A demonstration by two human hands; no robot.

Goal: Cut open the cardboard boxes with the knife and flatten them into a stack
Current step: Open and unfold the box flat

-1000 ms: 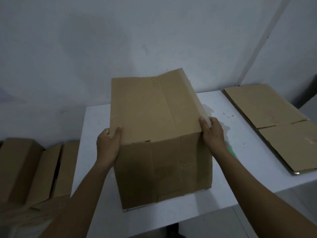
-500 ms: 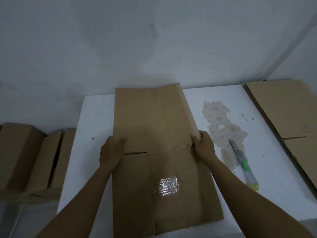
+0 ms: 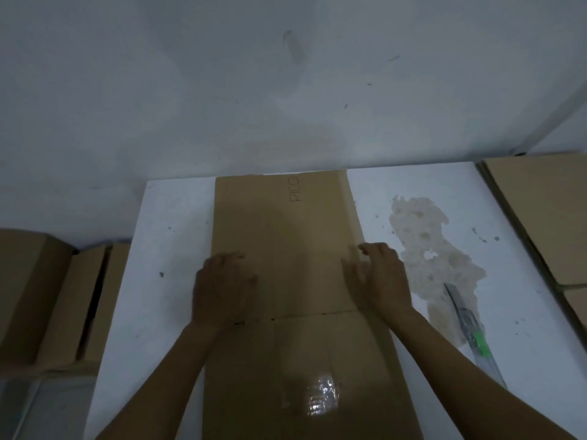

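On the white table [image 3: 158, 236], head view, the brown cardboard box [image 3: 286, 242] lies collapsed. My left hand [image 3: 222, 287] and right hand [image 3: 379, 281] press on it palms down, gripping nothing. Flattening looks nearly finished — next, I judge, it needs carrying to the flat cardboard stack [image 3: 540, 217] on the right. The green-handled knife [image 3: 473, 331] lies near my right forearm.

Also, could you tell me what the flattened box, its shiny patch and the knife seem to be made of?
The flattened box looks like matte brown cardboard, with creased fold lines. The shiny patch seems clear plastic tape: it glares and wrinkles. The knife shows a pale, metallic-looking blade and a green-marked handle, probably plastic; blur leaves that open.
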